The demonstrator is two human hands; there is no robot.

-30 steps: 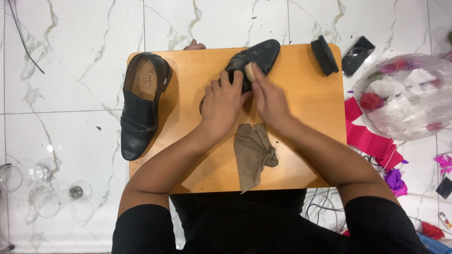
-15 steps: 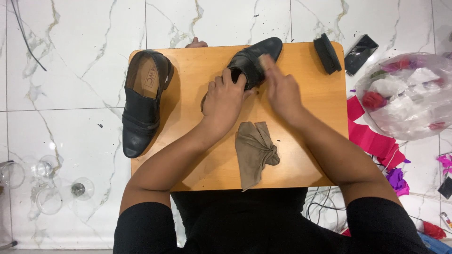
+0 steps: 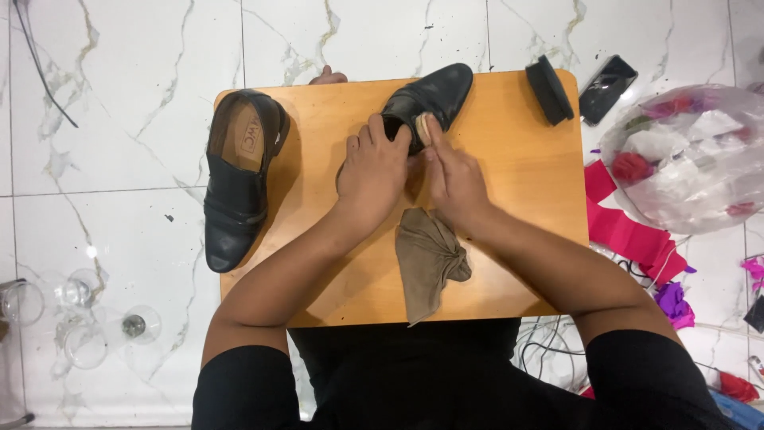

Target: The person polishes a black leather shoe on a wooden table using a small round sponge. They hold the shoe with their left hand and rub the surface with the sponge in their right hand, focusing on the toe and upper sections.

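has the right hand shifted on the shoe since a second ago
Yes. The right hand has slid back from the toe end of the black shoe towards its opening, closer to the brown cloth, which stayed put on the wooden table.

Over on the left edge of the wooden table [image 3: 517, 183], a second black shoe [image 3: 237, 179] lies on its own, opening up and toe hanging past the near side. A crumpled brown cloth [image 3: 428, 259] sits by the near edge. Top right corner: a black brush [image 3: 549, 89], and just off the table on the white marble floor [image 3: 119, 103], a dark phone [image 3: 607, 88]. To the right, a clear plastic bag [image 3: 688, 155] stuffed with red and white bits (flowers, perhaps), pink paper [image 3: 629, 231] below it. Bottom left, clear glasses [image 3: 79, 318] stand clustered together.
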